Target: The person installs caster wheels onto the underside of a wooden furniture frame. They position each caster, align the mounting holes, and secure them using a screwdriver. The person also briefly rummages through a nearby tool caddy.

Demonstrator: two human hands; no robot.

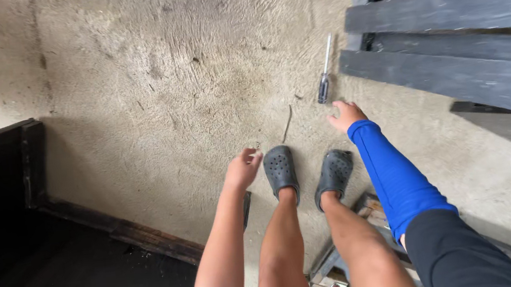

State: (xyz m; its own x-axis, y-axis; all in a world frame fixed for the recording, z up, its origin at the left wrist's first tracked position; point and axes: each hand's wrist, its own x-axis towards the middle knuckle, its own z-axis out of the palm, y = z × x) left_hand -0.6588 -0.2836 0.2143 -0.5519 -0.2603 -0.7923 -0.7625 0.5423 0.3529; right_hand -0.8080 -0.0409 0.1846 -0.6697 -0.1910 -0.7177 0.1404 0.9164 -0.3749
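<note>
A screwdriver (324, 71) with a black handle and a silver shaft lies on the rough concrete floor, its handle end nearest me. My right hand (345, 114), on an arm in a blue sleeve, hangs just below that handle with fingers apart and nothing in it. My left hand (243, 167) hangs loosely curled beside my left foot and holds nothing. Both feet wear dark grey perforated clogs (280, 168).
Black-painted wooden slats (455, 73) lie on the floor at the upper right, close to the screwdriver. A dark wooden frame (37, 164) borders a black area at the lower left. More pieces of wood (367, 204) lie under my legs. A thin stick (286, 125) lies ahead of my feet.
</note>
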